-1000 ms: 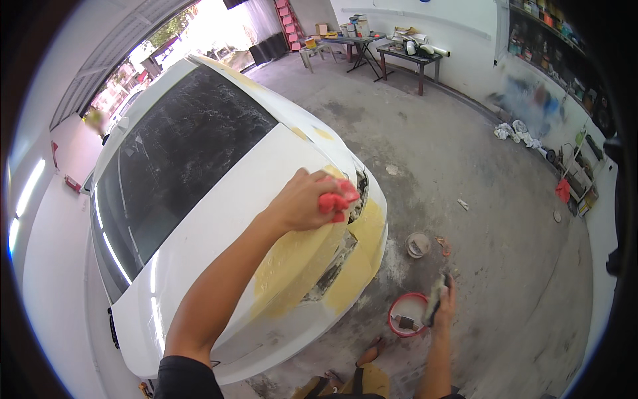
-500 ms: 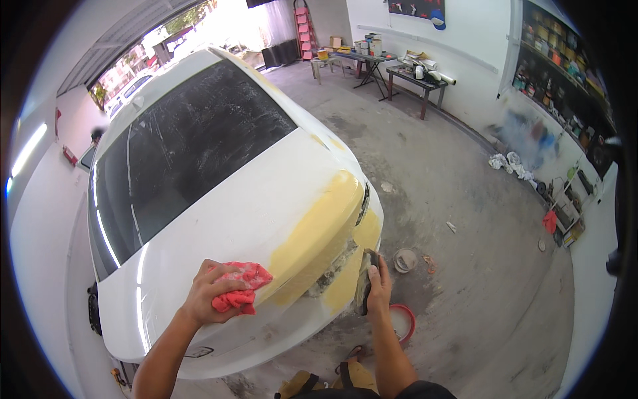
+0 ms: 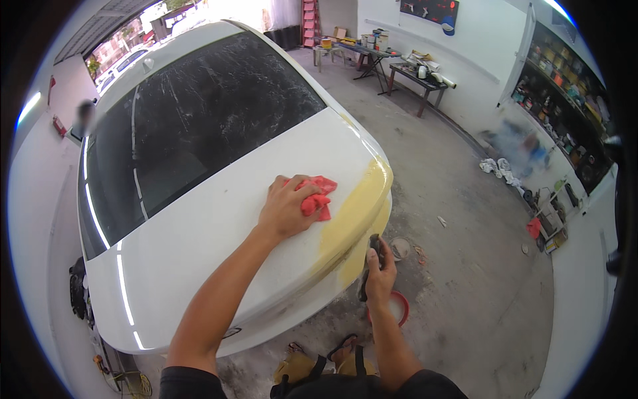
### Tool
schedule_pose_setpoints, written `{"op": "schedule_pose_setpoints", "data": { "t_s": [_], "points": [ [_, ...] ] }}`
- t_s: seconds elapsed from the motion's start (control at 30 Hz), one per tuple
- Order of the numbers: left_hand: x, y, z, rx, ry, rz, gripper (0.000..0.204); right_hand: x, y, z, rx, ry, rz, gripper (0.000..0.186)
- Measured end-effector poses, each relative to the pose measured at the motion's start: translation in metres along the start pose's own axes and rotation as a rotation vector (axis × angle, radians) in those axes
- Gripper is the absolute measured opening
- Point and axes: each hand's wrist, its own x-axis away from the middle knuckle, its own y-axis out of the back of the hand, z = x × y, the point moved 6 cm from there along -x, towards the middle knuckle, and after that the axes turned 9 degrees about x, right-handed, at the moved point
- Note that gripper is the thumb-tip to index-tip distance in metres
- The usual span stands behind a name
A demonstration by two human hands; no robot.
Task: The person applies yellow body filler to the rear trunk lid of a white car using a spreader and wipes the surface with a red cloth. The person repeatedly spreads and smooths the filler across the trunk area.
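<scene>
My left hand point(image 3: 287, 207) is closed around a crumpled red cloth point(image 3: 320, 199), pressed on the white trunk lid point(image 3: 206, 229) of a car. The cloth lies just left of a yellow filler patch point(image 3: 359, 206) that runs along the lid's right edge and down the rear corner. Off the car's rear edge, my right hand point(image 3: 381, 271) grips a long dark block point(image 3: 363, 287), apparently a sanding block, held upright. Its face is turned away from view. Beyond the lid, the dark rear window point(image 3: 212, 106) carries whitish dusty streaks.
On the floor by my right hand stand a red-rimmed basin point(image 3: 406, 308) and a round tub point(image 3: 401, 247). Work tables point(image 3: 419, 74) with cans line the far wall; shelves point(image 3: 565, 83) hang at right. A blurred person point(image 3: 82, 123) is by the car's far left side.
My left hand has carried the red cloth up and right across the trunk lid, beside the yellow patch. My right hand still holds the block near the rear corner. The whole view has shifted.
</scene>
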Motion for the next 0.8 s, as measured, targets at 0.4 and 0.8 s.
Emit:
{"op": "schedule_pose_setpoints", "data": {
  "t_s": [0.4,0.8],
  "points": [
    [-0.001,-0.012,0.007,0.098,0.171,0.026,0.038,0.106,-0.072,0.124,1.057,0.598,-0.058,0.043],
    [0.000,-0.013,0.012,0.121,0.175,0.059,0.044,-0.054,-0.060,0.121,1.169,0.415,-0.256,0.045]
  ]
}}
